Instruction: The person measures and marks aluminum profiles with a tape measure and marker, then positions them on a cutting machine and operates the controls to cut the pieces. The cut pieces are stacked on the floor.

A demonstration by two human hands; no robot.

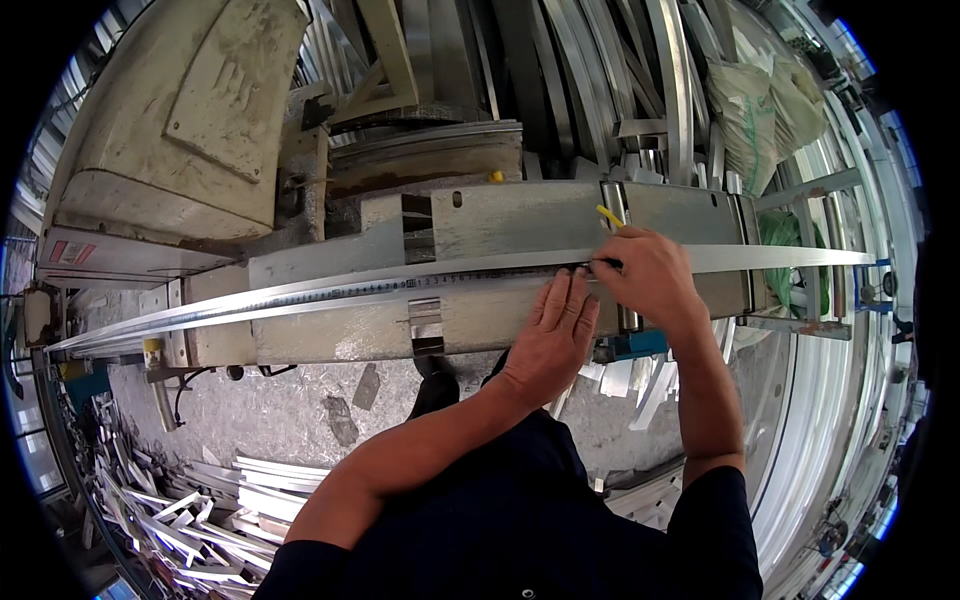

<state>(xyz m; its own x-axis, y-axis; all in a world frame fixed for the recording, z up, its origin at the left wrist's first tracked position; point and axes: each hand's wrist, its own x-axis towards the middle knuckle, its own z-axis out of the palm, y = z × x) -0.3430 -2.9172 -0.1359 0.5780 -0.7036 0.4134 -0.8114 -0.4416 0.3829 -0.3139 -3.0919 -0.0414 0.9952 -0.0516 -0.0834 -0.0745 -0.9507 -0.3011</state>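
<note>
A long silver metal profile lies across the machine bed from left to right. Along it runs a steel measuring tape, its scale marks facing up. My left hand rests with its fingers stretched out and flat, their tips on the tape and profile. Just right of those fingertips, my right hand pinches a yellow pen. The pen's yellow end sticks up above the knuckles, and its dark tip points down at the profile. My palm and fingers hide the pen's middle.
The pale metal machine bed carries the profile, with a large beige machine housing at far left. Behind stand many upright metal lengths and woven sacks. Scrap offcuts lie piled at lower left; long white profiles line the right.
</note>
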